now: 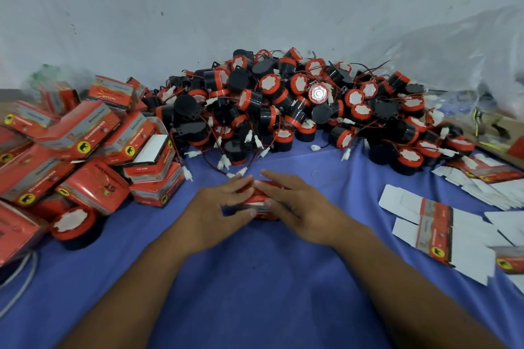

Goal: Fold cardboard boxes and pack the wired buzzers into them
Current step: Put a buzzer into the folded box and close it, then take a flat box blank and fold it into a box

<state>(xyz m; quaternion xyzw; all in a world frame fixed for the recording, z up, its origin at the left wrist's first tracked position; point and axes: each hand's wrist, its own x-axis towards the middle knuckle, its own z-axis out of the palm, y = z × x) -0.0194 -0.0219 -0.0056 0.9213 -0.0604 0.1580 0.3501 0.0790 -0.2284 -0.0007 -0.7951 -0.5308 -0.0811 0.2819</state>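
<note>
Obs., left to right; all positions are given from the small red box [262, 204].

Far left of the box: a pile of folded boxes [85, 150], tumbled at all angles. Probably the finished lot, pushed aside to keep the work spot free. I cannot tell whether each one is filled. One has its white flap open. One loose buzzer [74, 225] lies at the near foot of the pile, white face up. A grey cable [25, 283] runs off the frame edge, its ends not seen.

Just left of the box: the left hand [218, 207]. Its fingers [241, 180] lie nearly straight over the top and the thumb is against the near face, so it pinches the box.

The box itself sits low on the blue-covered tabletop [255, 278], centre front. It is mostly covered by both hands, so its contents and flap state are not readable. Judgement: a flap is being closed or squared up.

Just right of the box: the right hand [300, 207], in a mirrored hold. Its fingers are laid across the top and the thumb pinches at the front edge.

Behind the box: a heap of wired buzzers [297, 105], within reach and with tangled leads.

Right of the box: flat box blanks [436, 224], fanned out and cut by the frame edge. Farther right and behind is a clear plastic bag [467, 51], its contents blurred.
</note>
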